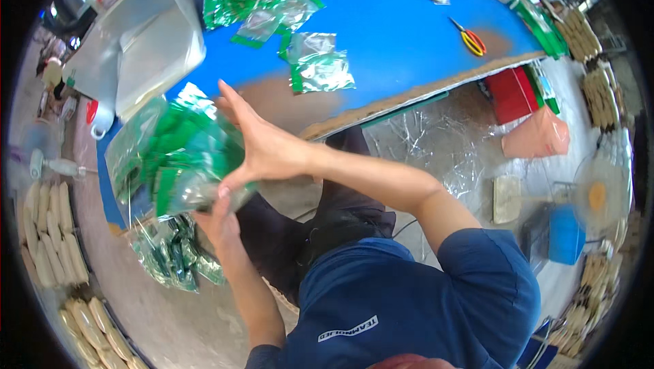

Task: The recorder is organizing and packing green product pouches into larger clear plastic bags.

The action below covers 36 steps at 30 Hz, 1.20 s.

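A loose bundle of green-and-clear plastic packets (194,141) is at the table's left corner, partly smeared by motion. My left hand (221,222) is closed on the bundle's near edge, with its thumb showing on top. Across the right side of the bundle, my right hand (262,147) is spread, fingers stretched away from the thumb and resting against the packets. The thumbs of both hands are close together. Its far fingertips are partly hidden behind the hand. Farther off, two flat clear packets with green edges (320,62) lie on the blue table (395,35).
A heap of green packets (272,1) covers the far table. A grey plastic bin (157,49) stands at left, with a white cup (102,118) beside it. Yellow-and-red scissors (472,40) lie at right. More packets (174,253) hang below the table corner.
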Motion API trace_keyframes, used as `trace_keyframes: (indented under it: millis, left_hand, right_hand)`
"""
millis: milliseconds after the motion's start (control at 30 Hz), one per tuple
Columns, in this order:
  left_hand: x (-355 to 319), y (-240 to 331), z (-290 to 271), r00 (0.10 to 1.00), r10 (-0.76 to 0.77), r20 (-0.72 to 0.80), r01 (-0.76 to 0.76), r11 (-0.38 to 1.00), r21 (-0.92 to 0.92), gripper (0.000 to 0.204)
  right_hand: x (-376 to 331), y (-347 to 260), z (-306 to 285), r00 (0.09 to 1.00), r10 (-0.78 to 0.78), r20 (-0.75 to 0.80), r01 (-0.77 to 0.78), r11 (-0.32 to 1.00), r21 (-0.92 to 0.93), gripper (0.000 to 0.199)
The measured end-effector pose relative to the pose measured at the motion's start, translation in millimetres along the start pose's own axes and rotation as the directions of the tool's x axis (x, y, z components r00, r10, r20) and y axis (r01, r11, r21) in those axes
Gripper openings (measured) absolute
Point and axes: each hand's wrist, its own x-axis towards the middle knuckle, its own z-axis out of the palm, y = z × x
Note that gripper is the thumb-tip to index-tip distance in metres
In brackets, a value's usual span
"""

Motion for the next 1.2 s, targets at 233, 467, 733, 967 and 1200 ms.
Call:
trace_keyframes:
  millis: [233, 467, 733, 967, 1200]
  left_hand:
    - [93, -4, 22, 0.860, -0.241, 0.450, -0.200, 0.653, 0.731, 0.077]
    - [86, -1, 49, 0.809, -0.291, 0.510, -0.112, 0.776, 0.621, 0.077]
    - [94, -20, 37, 0.901, -0.138, 0.411, 0.046, 0.973, 0.226, 0.101]
    - [107, -32, 30, 0.850, 0.013, 0.526, -0.201, 0.932, 0.302, 0.129]
    - [92, -21, 41, 0.866, -0.024, 0.499, -0.192, 0.907, 0.375, 0.133]
  right_hand:
    - [11, 70, -46, 0.988, 0.083, 0.128, -0.051, 0.971, -0.232, 0.124]
    - [0, 80, -40, 0.999, 0.020, 0.030, -0.011, 0.960, -0.279, 0.110]
    - [16, 60, -24, 0.989, 0.140, 0.049, -0.125, 0.964, -0.235, 0.093]
    - [21, 69, -34, 0.992, 0.034, 0.124, 0.003, 0.957, -0.291, 0.116]
    - [17, 73, -38, 0.986, 0.016, 0.168, 0.047, 0.930, -0.363, 0.115]
